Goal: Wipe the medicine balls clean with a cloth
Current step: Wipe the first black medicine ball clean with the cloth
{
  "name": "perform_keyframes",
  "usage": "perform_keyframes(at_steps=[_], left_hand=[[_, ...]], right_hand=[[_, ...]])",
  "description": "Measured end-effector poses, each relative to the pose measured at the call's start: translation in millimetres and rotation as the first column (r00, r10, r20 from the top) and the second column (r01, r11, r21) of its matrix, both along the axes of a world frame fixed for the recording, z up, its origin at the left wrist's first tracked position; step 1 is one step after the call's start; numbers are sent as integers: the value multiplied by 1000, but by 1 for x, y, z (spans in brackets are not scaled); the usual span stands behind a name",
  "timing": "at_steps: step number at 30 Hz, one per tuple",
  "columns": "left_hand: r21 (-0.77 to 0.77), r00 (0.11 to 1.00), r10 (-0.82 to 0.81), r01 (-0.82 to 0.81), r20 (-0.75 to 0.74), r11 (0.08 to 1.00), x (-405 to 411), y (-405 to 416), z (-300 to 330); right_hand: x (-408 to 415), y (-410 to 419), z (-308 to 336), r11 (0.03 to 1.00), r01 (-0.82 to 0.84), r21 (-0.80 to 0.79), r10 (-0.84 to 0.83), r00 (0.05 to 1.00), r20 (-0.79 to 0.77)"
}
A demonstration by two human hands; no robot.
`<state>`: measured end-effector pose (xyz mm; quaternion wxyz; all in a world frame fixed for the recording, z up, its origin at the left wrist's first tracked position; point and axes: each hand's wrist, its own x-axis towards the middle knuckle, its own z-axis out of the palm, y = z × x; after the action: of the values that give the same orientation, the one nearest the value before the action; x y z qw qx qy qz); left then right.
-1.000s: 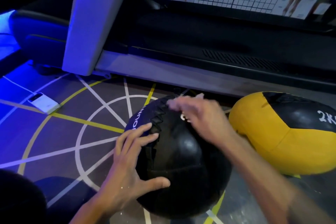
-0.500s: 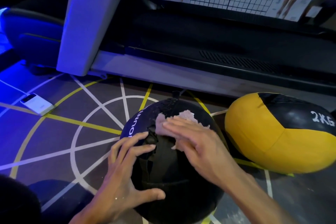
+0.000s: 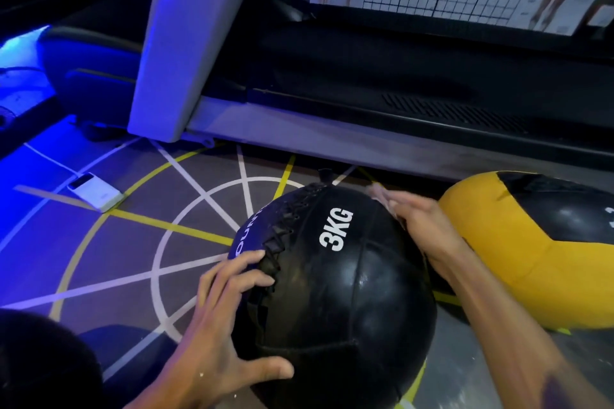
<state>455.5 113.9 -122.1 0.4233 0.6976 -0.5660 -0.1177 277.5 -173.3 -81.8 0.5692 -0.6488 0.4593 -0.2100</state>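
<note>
The round black leather medicine ball (image 3: 335,295) marked "3KG" in white sits on the floor between the two hands. The left hand (image 3: 222,332) is spread wide against the ball's near left side — fingers (image 3: 246,262) splayed over the laced seam, thumb stretched out along the lower panel — bracing it without gripping round anything. The right hand (image 3: 422,226) lies on the ball's far right shoulder with fingers straight and close together, pressing a small pale cloth (image 3: 378,194) flat against the leather; only a crumpled edge of the cloth shows past the fingertips. Just to the right of the right hand, close beside the black ball, lies a yellow-and-black medicine ball (image 3: 518,252) — whether the two touch cannot be told, since the forearm covers the gap. Well to the left of the left hand, a white rectangular power bank (image 3: 95,191) rests on the grey floor (image 3: 139,252) with its white and yellow lines. Beyond both hands stands the grey treadmill frame (image 3: 299,139).
</note>
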Motion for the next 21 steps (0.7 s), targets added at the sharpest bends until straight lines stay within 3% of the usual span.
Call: perform_keyframes(at_steps=[3, 5, 6, 8, 10, 12, 14, 18, 19, 21], left_hand=[[-10, 998, -46, 46, 53, 999, -12, -2, 1], [-21, 995, -61, 63, 80, 998, -18, -2, 1], [-19, 994, -67, 69, 88, 997, -19, -2, 1], [-10, 992, -84, 86, 89, 996, -18, 0, 1], [17, 991, -111, 110, 72, 994, -19, -2, 5], [46, 990, -135, 133, 39, 990, -21, -7, 9], [76, 989, -146, 143, 34, 987, -21, -12, 12], [107, 989, -146, 144, 11, 984, -18, -8, 9], [97, 989, -144, 141, 20, 985, -19, -6, 8], [66, 989, -136, 133, 57, 989, -23, -6, 7]], right_hand=[[49, 21, 33, 925, -306, -224, 296, 952, -79], [74, 38, 44, 724, -531, -440, 394, 842, -369], [78, 42, 45, 654, -590, -473, 400, 801, -446], [75, 37, 45, 668, -611, -425, 459, 788, -412], [66, 24, 42, 782, -504, -366, 396, 856, -332], [68, 19, 47, 811, -459, -362, 325, 869, -373], [75, 38, 53, 717, -550, -427, 331, 809, -487], [74, 105, 63, 309, -798, -518, 497, 599, -627], [72, 106, 64, 275, -832, -481, 540, 548, -638], [76, 85, 68, 389, -824, -412, 577, 567, -588]])
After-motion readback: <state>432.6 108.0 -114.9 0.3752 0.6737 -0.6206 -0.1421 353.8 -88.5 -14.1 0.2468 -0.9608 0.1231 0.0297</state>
